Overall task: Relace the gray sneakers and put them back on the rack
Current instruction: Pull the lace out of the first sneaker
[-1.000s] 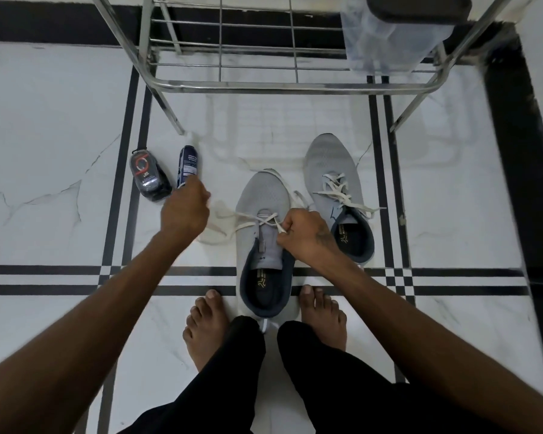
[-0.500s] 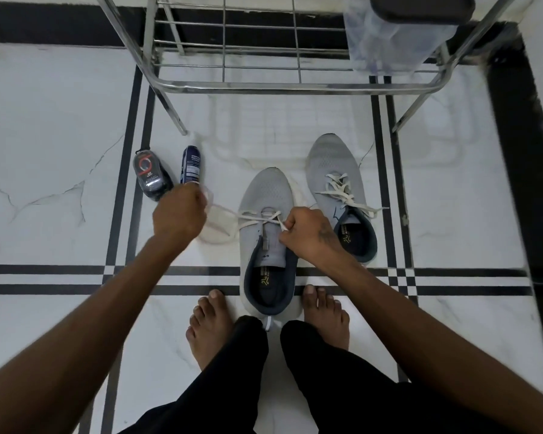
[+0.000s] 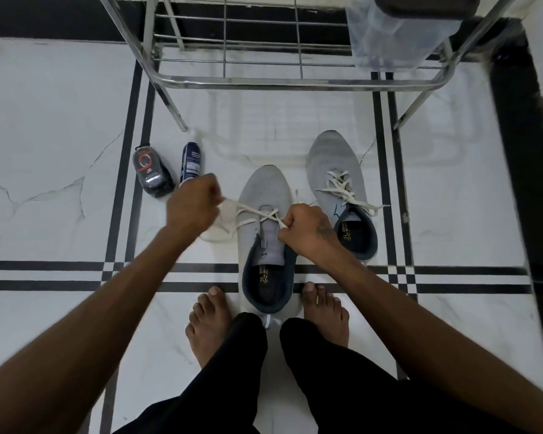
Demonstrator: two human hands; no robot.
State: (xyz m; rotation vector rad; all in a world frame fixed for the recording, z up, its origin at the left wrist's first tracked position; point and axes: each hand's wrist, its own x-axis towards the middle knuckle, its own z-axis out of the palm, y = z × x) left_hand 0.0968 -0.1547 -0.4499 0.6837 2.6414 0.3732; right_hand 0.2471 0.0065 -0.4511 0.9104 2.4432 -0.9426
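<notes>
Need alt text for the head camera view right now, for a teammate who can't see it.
Both hands pull a white lace across the near gray sneaker on the tiled floor: left hand and right hand each grip an end. The second sneaker lies beside it, before the metal rack.

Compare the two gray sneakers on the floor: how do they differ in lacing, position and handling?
The near sneaker has only a crossing or two of lace near the toe; the far sneaker is laced further up, ends lying loose. The near one sits between the bare feet; the far one lies closer to the rack. The left hand and right hand grip the near one's lace; the far one is untouched. Both are gray with dark collars.
</notes>
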